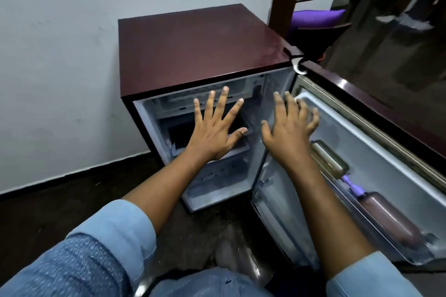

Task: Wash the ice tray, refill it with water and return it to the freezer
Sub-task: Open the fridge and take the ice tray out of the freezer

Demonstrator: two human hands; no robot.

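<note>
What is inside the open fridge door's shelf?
An olive bottle and a brown bottle with a purple cap. The right forearm hides part of the shelf.

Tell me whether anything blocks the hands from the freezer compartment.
Nothing visible does. The fridge door stands wide open, and the left hand is spread before the freezer compartment, the right hand beside it.

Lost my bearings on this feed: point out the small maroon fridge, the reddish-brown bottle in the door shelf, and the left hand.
Small maroon fridge (200, 43): head view, middle of its flat top.
Reddish-brown bottle (388, 220): head view, middle of its body.
Left hand (214, 135): head view, back of the hand.
</note>
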